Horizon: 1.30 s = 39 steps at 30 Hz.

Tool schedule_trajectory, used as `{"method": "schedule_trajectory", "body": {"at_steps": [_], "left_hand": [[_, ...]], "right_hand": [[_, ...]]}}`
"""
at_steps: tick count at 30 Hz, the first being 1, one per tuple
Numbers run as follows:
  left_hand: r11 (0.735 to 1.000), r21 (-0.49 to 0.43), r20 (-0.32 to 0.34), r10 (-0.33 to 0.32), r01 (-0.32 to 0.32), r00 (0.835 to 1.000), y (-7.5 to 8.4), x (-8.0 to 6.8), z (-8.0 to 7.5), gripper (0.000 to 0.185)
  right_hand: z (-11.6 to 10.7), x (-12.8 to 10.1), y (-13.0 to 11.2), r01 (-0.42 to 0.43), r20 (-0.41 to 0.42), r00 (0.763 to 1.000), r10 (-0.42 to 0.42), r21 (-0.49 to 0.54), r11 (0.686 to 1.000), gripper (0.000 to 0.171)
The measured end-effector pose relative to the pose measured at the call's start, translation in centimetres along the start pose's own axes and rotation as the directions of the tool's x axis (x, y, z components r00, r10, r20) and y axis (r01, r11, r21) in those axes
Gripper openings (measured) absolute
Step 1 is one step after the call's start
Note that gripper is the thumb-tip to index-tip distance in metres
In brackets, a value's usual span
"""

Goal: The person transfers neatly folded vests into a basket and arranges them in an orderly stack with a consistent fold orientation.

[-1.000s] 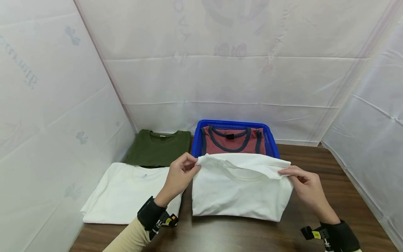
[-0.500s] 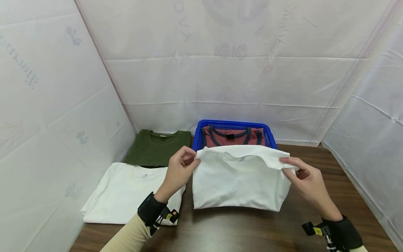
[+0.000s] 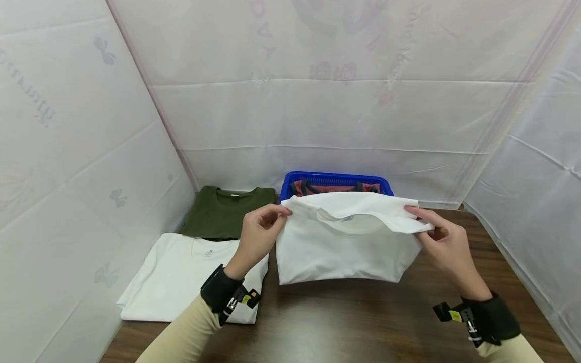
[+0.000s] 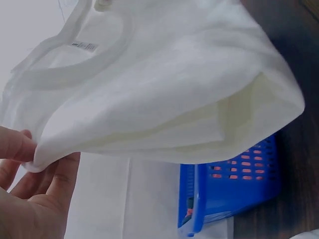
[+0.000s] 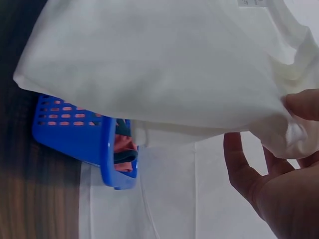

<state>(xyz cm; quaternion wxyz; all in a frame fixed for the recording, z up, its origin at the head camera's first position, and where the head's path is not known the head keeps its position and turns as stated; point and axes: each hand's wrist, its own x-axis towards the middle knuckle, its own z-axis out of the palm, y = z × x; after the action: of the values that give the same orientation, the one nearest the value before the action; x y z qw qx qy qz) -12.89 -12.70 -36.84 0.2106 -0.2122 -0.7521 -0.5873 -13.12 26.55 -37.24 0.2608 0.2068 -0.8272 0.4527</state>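
Observation:
A folded white T-shirt (image 3: 345,247) hangs in the air over the dark wooden table (image 3: 363,322), in front of a blue basket (image 3: 336,180). My left hand (image 3: 260,232) pinches its upper left corner and my right hand (image 3: 438,237) pinches its upper right corner. The left wrist view shows the white T-shirt (image 4: 164,94) held between thumb and fingers (image 4: 30,159), with the blue basket (image 4: 229,184) below it. From the right wrist, the white T-shirt (image 5: 159,64) is pinched at its corner by my fingers (image 5: 294,124). A red shirt with dark trim (image 3: 333,187) lies in the basket.
A folded white shirt (image 3: 181,275) lies flat at the table's left, with a folded olive green shirt (image 3: 227,212) behind it. White sheeting (image 3: 317,101) walls the table at the back and on both sides.
Both hands have lifted the folded white T-shirt off the table and carried it away from me toward the basket, so it now hides most of the red shirt.

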Motion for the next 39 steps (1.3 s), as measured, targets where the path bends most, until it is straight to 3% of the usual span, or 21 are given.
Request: {"method": "schedule_trajectory", "body": {"at_steps": [11,19,22,29,39], "left_hand": [[0.999,-0.014,-0.038,0.036,-0.036,0.999,-0.9,2.1,-0.6,0.019],[1.000,0.021,-0.043,0.024,-0.023,0.999,2.1,3.5,-0.7,0.020],[0.999,0.029,-0.053,0.027,-0.026,0.998,2.5,4.3,-0.6,0.020],[0.997,0.071,-0.076,0.019,-0.014,0.997,-2.1,6.9,-0.2,0.024],[0.987,0.152,-0.072,-0.041,0.052,0.997,-3.0,9.1,0.1,0.029]], "right_hand": [[0.0,2.9,-0.6,0.043,-0.026,0.999,-0.044,-0.043,0.998,0.047],[0.3,5.3,-0.3,0.013,-0.032,0.999,-0.017,-0.124,0.992,0.051],[0.5,6.4,0.0,0.029,-0.028,0.999,-0.033,-0.146,0.989,0.055],[1.4,8.6,0.8,0.058,-0.032,0.997,-0.064,-0.177,0.982,0.052],[2.1,10.6,1.3,-0.024,0.003,1.000,0.025,-0.255,0.967,0.055]]}}
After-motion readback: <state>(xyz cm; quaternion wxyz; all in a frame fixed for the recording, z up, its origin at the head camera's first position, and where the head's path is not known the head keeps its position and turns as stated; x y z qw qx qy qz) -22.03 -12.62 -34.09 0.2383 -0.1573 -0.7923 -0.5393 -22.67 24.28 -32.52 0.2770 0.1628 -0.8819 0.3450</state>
